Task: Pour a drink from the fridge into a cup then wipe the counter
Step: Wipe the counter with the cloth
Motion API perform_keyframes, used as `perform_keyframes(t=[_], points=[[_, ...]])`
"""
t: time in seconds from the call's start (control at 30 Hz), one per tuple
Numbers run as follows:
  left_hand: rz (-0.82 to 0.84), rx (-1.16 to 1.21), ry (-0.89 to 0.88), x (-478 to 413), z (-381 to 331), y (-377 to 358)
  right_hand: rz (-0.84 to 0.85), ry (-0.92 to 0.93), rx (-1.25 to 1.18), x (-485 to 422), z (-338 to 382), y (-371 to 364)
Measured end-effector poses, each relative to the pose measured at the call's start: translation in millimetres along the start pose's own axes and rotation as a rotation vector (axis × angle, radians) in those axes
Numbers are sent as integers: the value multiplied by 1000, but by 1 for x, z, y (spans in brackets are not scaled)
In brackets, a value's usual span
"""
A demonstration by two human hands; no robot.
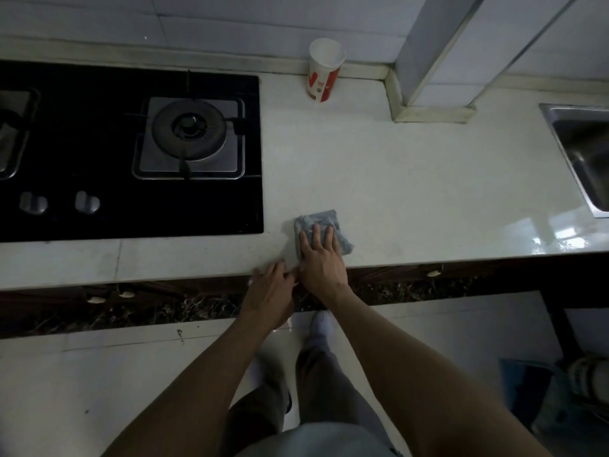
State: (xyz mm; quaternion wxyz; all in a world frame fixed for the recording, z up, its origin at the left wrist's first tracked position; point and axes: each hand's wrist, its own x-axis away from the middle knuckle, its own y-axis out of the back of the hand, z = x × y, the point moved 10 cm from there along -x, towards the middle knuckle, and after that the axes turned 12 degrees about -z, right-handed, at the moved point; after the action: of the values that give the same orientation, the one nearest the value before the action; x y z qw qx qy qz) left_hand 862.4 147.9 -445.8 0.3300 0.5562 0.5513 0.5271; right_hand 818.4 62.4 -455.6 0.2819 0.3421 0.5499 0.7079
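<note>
A folded grey cloth (342, 240) lies on the white counter (412, 179) near its front edge. My right hand (321, 262) presses flat on the cloth with straight fingers. My left hand (270, 288) sits at the counter's front edge just left of the right hand, fingers relaxed, holding nothing. A red and white paper cup (324, 70) stands upright at the back of the counter against the wall; its contents are not visible.
A black gas hob (99, 94) with a burner (189, 128) and two knobs fills the counter's left part. A steel sink (580, 153) is at the far right. A tiled pillar (438, 61) rises behind the counter. My legs and feet show below.
</note>
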Motion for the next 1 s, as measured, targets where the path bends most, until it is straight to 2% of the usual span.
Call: perform_keyframes(t=[0.13, 0.3, 0.37, 0.4, 0.47, 0.57, 0.7, 0.87, 1.0], points=[[-77, 48, 14, -8, -1, 3, 48, 117, 41, -40, 8, 7], [-111, 15, -113, -37, -43, 0, 25, 164, 14, -84, -5, 23], [-146, 19, -162, -88, -106, 3, 21, 177, -4, -112, -62, 26], [-145, 19, -173, -88, -112, 8, 1, 191, 13, -114, -63, 27], [-104, -33, -235, -123, -167, 2, -44, 162, 3, -130, -123, 42], [-77, -74, -245, -126, -178, 2, -68, 147, -8, -133, -137, 45], [-106, 11, -215, -129, -180, 0, -90, 68, -17, -132, -179, 51], [-25, 58, -246, -174, -249, -5, -105, -175, 24, -126, -363, 76], [25, 38, -228, -193, -289, -14, -99, -370, 58, -87, -494, 89]])
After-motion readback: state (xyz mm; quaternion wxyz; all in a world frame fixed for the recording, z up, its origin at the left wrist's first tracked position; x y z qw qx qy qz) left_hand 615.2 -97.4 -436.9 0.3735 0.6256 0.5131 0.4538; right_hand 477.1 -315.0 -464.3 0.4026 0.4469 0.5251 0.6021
